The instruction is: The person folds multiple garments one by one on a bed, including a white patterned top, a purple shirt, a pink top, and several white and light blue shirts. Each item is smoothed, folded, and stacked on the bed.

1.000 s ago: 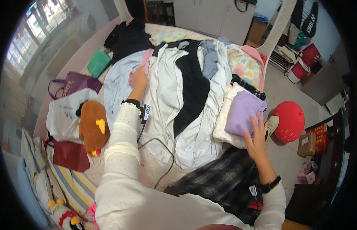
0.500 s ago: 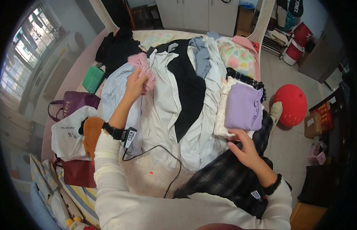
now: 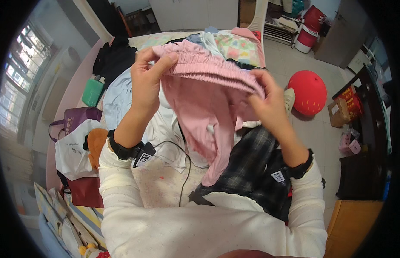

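Pink elastic-waisted trousers (image 3: 198, 109) hang in the air before me, their gathered waistband stretched sideways between both hands. My left hand (image 3: 149, 77) pinches one end of the band with the thumb on top. At the other end my right hand (image 3: 269, 99) grips the band, its fingers curled around it. The legs dangle toward my lap, one reaching the black plaid cloth (image 3: 245, 161) over my leg. Behind the trousers, white garments (image 3: 159, 139) and a light blue one (image 3: 116, 99) lie spread on the bed. The folded purple garment is hidden behind the pink cloth.
Left on the bed are a green pack (image 3: 93, 92), a purple bag (image 3: 81, 115), a white bag (image 3: 73, 148) and black clothes (image 3: 114, 58). A black cable (image 3: 189, 172) runs from my left wrist. On the floor at right sits a red round stool (image 3: 307, 92).
The pink cloth, bunched in my left hand before, now hangs unfolded. My right hand has left the folded purple garment and taken the waistband's other end. The view has shifted rightward.
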The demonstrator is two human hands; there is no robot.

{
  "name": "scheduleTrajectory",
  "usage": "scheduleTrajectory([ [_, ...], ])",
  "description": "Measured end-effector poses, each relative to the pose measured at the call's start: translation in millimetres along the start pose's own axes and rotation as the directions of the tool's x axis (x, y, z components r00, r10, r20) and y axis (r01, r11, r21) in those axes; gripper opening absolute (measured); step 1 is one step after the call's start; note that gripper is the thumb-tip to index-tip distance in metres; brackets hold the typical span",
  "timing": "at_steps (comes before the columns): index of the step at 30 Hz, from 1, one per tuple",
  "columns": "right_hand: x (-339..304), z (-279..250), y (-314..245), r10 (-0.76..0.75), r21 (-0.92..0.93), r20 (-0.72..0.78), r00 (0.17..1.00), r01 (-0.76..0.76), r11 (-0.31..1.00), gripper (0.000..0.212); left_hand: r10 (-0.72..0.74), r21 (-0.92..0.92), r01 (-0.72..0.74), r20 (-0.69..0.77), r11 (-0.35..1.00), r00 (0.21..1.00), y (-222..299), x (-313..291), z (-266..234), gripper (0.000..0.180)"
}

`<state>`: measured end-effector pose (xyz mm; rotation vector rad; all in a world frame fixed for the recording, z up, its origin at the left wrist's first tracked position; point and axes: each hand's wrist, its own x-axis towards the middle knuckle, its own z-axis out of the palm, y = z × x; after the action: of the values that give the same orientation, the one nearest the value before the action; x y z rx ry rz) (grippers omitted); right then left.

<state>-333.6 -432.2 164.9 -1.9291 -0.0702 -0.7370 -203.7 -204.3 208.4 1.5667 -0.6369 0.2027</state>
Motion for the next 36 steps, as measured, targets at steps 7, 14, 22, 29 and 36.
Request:
scheduleTrajectory([
  [7,3,-70,-54,-0.02,0.339,0.252,0.967,-0.069,0.938,0.03,-0.088,-0.469,0.271,0.375,0.84,0.923,16,-10,19,0.029],
  [14,-7,-108,-58,-0.162,0.549,0.371,0.914,-0.075,0.832,0.034,-0.241,-0.032,0.359,0.686,0.933,0.687,30,-21,25,0.052],
  [22,-8,-88,-41,-0.305,0.846,0.379,0.874,-0.193,0.497,0.031,0.231,-0.401,0.192,0.789,0.896,0.57,53,-35,75,0.039],
  [29,-6,-55,-53,-0.07,0.3,-0.005,0.998,0.068,0.951,0.043,0.084,-0.453,0.383,0.726,0.805,0.683,39,-43,97,0.042],
  [36,-20,-76,-76,-0.073,0.272,0.151,0.986,0.03,0.962,0.042,0.114,-0.277,0.065,0.582,0.959,0.805,68,-36,95,0.047],
])
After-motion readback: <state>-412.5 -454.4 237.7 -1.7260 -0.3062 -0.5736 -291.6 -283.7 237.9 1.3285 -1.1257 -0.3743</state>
